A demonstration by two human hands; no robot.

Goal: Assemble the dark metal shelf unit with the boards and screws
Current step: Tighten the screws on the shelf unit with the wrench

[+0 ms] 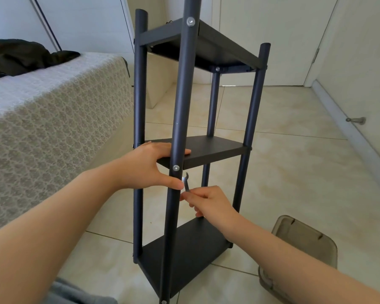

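The tall dark metal shelf unit [250,110] stands upright on the pale tiled floor [294,172], close to the floor's left edge, where a bed with a patterned cover [53,117] runs along it. All three boards appear to be in place.

The left hand [145,165] clamps the near corner of the flat dark middle board [215,150], with its fingers laid across the top and its thumb on the round dark front post [182,95] below. The right hand [208,202] pinches a small flat silver wrench [186,183] between its fingertips. The wrench's open end points up just beside the post, below the round silver screw head [176,168] that fixes this corner.

The step in hand looks like tightening that screw. To do it well, the person should seat the tool squarely before turning, since so thin a tool will probably slip if tilted. The left hand should hold board and post together so the joint closes flush. The turns should be short and stop once the screw is firm, because the narrow unit could rock.
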